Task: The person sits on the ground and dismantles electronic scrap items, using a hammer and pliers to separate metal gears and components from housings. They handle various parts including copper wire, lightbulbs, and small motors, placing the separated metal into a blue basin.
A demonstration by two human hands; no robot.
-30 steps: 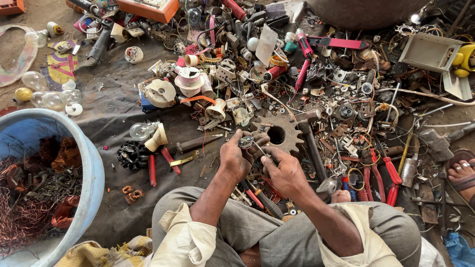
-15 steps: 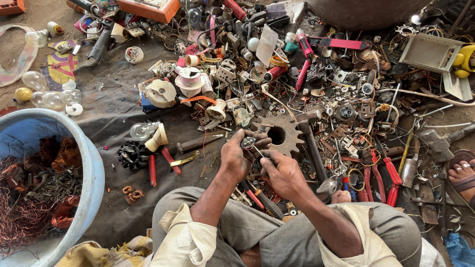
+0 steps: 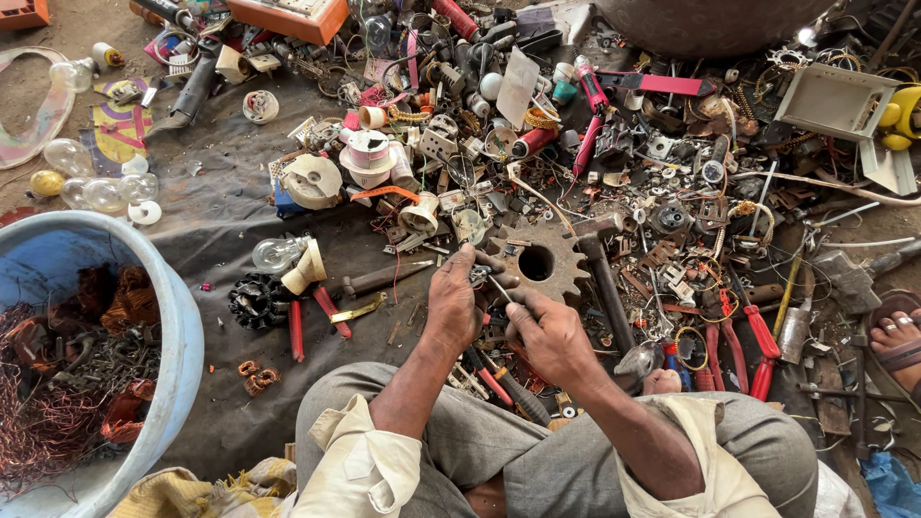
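Above rusty gear | left hand, right hand pinch small metal part

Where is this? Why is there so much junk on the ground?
It looks like a scrap-sorting spot, probably outdoors on bare ground. A dark cloth is strewn with old parts, such as a big rusty gear and light bulbs. A blue tub holds copper wire.
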